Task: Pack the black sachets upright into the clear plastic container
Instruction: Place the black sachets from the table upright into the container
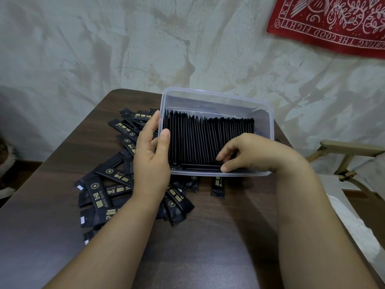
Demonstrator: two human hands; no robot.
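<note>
Black stick sachets [204, 138] feel light, thin and slick, so pinch them by the crimped ends; they stand on edge inside the clear plastic container [218, 94], long axes running near wall to far. Your left hand [152, 155] grips its left wall, your right hand [250, 153] curls fingers onto their near ends

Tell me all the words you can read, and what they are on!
"BLACK COFFEE": gold print on the loose black sachets on the table.
"THE GOOD FIGHT": upside down on the red cloth; the rest is cut off.
Gold symbols and round logos on the sachets: too small to read.
</note>
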